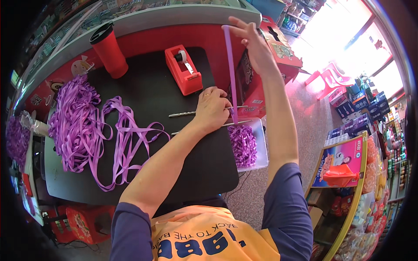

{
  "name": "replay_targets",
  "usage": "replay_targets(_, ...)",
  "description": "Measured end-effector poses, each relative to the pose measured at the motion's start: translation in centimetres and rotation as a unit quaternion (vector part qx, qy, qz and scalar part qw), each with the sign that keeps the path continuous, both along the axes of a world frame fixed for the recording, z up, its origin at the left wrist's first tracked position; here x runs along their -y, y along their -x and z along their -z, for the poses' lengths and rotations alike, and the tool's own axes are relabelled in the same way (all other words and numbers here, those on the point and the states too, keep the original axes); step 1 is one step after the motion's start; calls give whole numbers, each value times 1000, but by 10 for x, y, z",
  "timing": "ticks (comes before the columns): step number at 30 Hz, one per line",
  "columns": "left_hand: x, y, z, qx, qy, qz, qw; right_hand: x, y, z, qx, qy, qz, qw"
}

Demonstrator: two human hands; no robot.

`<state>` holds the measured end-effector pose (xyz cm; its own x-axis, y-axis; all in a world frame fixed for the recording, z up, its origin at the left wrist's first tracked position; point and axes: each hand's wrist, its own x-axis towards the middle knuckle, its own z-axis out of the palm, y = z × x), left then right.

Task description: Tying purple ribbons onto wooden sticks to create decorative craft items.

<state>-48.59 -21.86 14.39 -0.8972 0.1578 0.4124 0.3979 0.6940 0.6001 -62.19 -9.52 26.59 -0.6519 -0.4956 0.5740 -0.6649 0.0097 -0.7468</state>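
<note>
My left hand (pixel 212 108) is closed at the right edge of the black tabletop, its curled fingertips against a strip of purple ribbon (pixel 231 74). Two thin metal rods (pixel 182 114) pass beneath this hand and stick out past the table edge. Raised to the far right, my right hand (pixel 257 48) has the ribbon's upper end at its fingertips, some fingers stretched out. The strip runs taut and nearly upright between the hands. Below the rods, a white plastic bin (pixel 261 150) holds a pile of folded purple ribbon (pixel 244 143). What my left palm covers is hidden.
A large heap of purple ribbon (pixel 74 126) with loose loops (pixel 126 143) covers the table's left side. A red tape dispenser (pixel 183 76) and a red tumbler (pixel 109 52) stand at the back. Beyond are a glass counter and red carton (pixel 278 48); a display shelf (pixel 337 174) stands right.
</note>
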Motion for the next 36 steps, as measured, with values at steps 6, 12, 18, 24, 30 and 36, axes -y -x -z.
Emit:
replay_targets(6, 3, -4, -3, -37, 26, -36, 998, 24, 61, 119, 160, -48, 45, 985)
replay_targets(12, 3, -6, -8, 11, -45, -52, 998, 4, 17, 232, 466, -57, -22, 883)
replay_targets(18, 11, -8, -2, -42, -46, -71, 996, -49, -122, 310, 11, -113, 10, 994)
replay_targets(24, 2, -6, -7, -28, -14, -35, 999, -98, -255, 267, 336, -28, 128, 933)
replay_targets(30, 2, -6, -4, -36, -20, -28, 999, -110, -295, 181, 223, -7, 190, 956)
replay_targets(36, 2, -5, 0, -40, -25, -29, 998, -103, -279, 120, 117, -4, 180, 977)
